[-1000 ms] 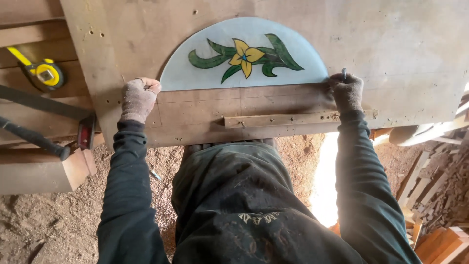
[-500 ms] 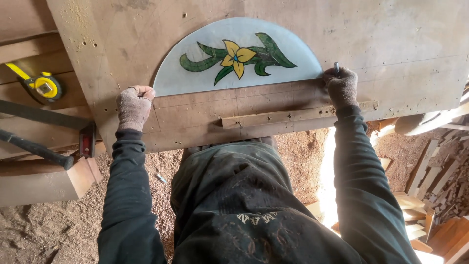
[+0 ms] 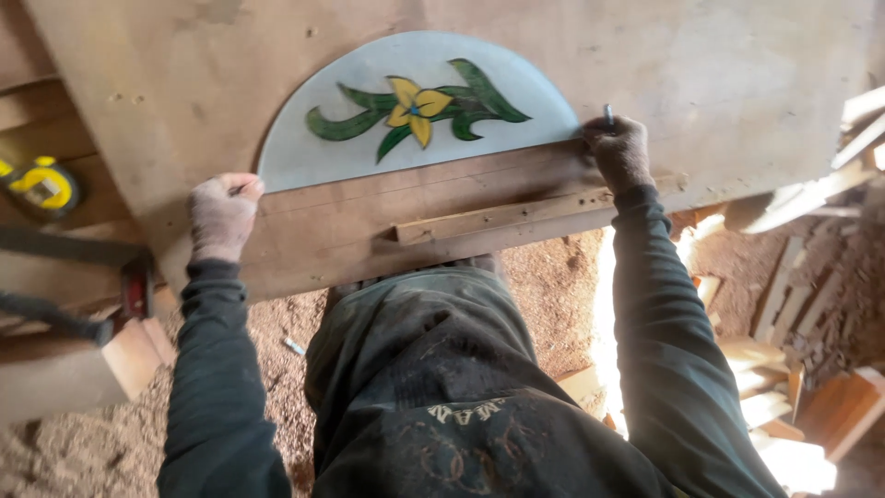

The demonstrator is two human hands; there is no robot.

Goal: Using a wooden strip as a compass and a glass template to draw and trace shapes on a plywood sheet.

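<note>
**Both hands at the straight edge of a half-round glass panel**

Head view, the only one I have. I see one half-round glass panel (image 3: 415,115), pale frosted blue-white, with one yellow flower at its middle and green leaves curling out to either side. It lies flat on a wide wooden board (image 3: 719,74), curved edge away from the person, straight edge toward them.

My left hand (image 3: 221,217) sits at the panel's near left corner, curled into a loose fist, with something thin and dark between the fingers touching the corner; I cannot tell what it is. My right hand (image 3: 619,152) is at the near right corner, closed around a thin metal-tipped tool (image 3: 608,113) that stands up just above the knuckles, its tip beside the panel's edge.

Between the two hands, just below the straight edge, runs a darker wooden plank (image 3: 369,231), and on it lies one narrow wooden strip (image 3: 516,217), reaching almost to the right wrist.

Well left of the left hand lies one yellow tape measure (image 3: 41,187). Below it, near the left forearm, is a red-and-black clamp (image 3: 136,288). Beneath both arms the ground is sawdust (image 3: 55,452); right of the right arm lie several wood offcuts (image 3: 784,369).
</note>
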